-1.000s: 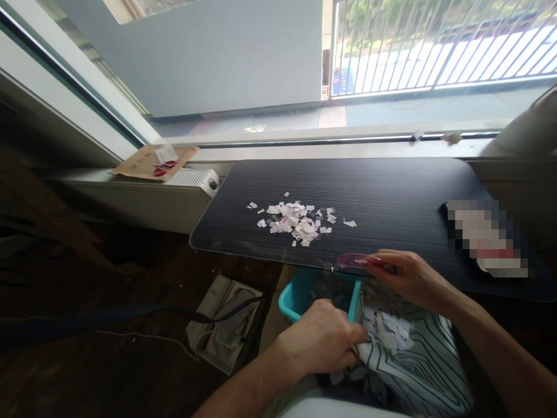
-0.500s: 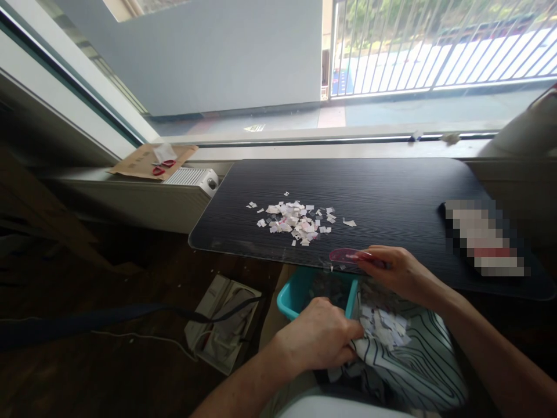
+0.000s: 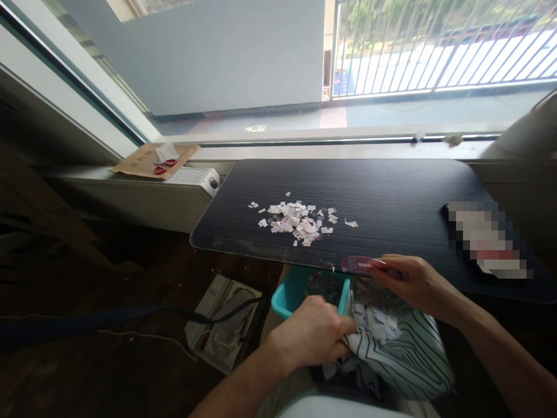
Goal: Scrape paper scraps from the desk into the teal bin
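Note:
My right hand (image 3: 411, 281), at the table's front edge, pinches a pink see-through oval plastic piece (image 3: 361, 265); its exact kind does not show. My left hand (image 3: 315, 328) is closed on the edge of a pale cloth bag (image 3: 404, 354) with dark wavy lines. White paper scraps (image 3: 376, 319) lie in the bag's open mouth. Beside it, a turquoise plastic bin (image 3: 282, 299) holds small pieces too dim to make out. On the table, a loose heap of small paper bits (image 3: 296, 220) is spread left of my right hand.
The dark table (image 3: 383, 191) stands against the window sill. A blurred-out dark object (image 3: 487, 241) lies at its right. Red-handled scissors (image 3: 165, 166) rest on a brown envelope (image 3: 143, 159). An open white box (image 3: 226, 325) with a strap across it sits on the floor.
My right hand has shifted right and slightly nearer me with the pink piece. My left hand, the bag and the bin have moved a little left.

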{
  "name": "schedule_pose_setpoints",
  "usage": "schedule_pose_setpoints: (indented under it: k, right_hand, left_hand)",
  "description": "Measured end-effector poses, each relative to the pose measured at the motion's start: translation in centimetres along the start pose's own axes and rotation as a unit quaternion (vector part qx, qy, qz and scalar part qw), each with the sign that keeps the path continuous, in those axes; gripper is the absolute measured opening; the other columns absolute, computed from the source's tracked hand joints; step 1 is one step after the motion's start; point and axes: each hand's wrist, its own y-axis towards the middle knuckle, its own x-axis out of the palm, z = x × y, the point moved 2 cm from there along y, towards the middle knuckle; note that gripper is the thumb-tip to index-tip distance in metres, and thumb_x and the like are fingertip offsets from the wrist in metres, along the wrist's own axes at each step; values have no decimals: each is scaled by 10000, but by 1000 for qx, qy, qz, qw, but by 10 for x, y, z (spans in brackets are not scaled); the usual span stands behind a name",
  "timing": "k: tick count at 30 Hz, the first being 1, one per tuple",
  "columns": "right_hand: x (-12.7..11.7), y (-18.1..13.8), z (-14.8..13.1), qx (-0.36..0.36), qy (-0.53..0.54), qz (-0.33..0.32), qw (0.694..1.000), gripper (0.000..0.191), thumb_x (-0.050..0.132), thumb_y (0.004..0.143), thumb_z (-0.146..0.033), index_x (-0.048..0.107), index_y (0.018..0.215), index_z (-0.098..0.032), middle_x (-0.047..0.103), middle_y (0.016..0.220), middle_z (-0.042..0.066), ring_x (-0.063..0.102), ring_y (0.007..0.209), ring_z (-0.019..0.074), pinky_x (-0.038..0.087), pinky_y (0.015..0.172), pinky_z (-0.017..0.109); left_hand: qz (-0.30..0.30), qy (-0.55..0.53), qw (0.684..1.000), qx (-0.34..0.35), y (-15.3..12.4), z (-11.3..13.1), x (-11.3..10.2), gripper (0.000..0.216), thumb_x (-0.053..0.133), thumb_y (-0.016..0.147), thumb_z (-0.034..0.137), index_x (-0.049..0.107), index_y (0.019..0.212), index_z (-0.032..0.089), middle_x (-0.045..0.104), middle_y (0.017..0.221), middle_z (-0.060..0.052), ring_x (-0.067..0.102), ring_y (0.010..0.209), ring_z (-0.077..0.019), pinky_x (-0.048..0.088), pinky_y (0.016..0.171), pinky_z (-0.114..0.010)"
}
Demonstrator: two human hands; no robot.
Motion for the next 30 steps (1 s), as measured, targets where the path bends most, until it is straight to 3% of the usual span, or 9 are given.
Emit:
schedule_pose_setpoints:
  k: [6,10,15,18,22,26,28,30]
  right_hand:
    - [1,-3,2,12,2,11,1000,305,481,850,-411,632,716,-182,509,584,-19,419,520,100,322,484,239]
    - [3,-3,2,5,19,-21,1000,330,471,853,-421,633,696,-180,503,578,-17,413,525,102,325,482,238]
    - [4,5,5,20,29,12,999,330,487,839,-431,662,740,-168,544,606,-3,424,534,106,332,479,236]
    - [8,13,0,5,36,-19,999,336,474,846,-428,657,731,-171,528,592,-9,423,531,103,323,477,232]
    - [10,21,-14,-10,22,-9,1000,326,472,851,-407,638,702,-170,511,582,-10,418,534,100,313,487,232]
    - [9,23,-24,-39,29,-67,997,337,457,859,-392,643,688,-170,527,592,-2,432,541,102,325,490,227]
    - [5,28,-18,-24,27,-41,998,336,470,850,-416,663,728,-170,534,590,-4,429,530,101,322,480,226]
    - [-1,37,-6,12,22,24,999,340,500,824,-451,688,806,-168,541,584,-9,420,512,100,318,469,226]
  left_hand:
    - [13,1,1000,-2,0,0,0,113,595,768,299,559,714,207,625,642,16,616,650,-188,444,689,-271]
    - [13,-1,1000,-5,-1,0,0,109,599,769,303,565,725,209,626,647,14,614,649,-186,444,693,-270]
    - [8,-4,1000,-4,-1,-2,0,115,592,778,312,572,729,210,629,650,12,617,659,-188,441,685,-268]
    - [7,-4,1000,-5,-1,-4,1,123,600,774,318,570,724,210,622,633,13,618,646,-190,439,663,-263]
    - [15,-10,1000,-10,-4,-7,2,123,619,761,315,566,724,211,617,625,17,615,641,-191,434,659,-261]
    - [23,-15,999,-25,-11,-12,3,123,626,756,318,566,729,215,610,626,21,607,638,-190,424,659,-262]
    - [27,-15,999,-34,-16,-16,4,109,620,758,309,566,736,216,606,626,23,601,626,-185,417,649,-259]
    - [31,-15,998,-44,-20,-21,5,92,607,765,292,563,738,216,602,619,26,597,617,-182,408,634,-256]
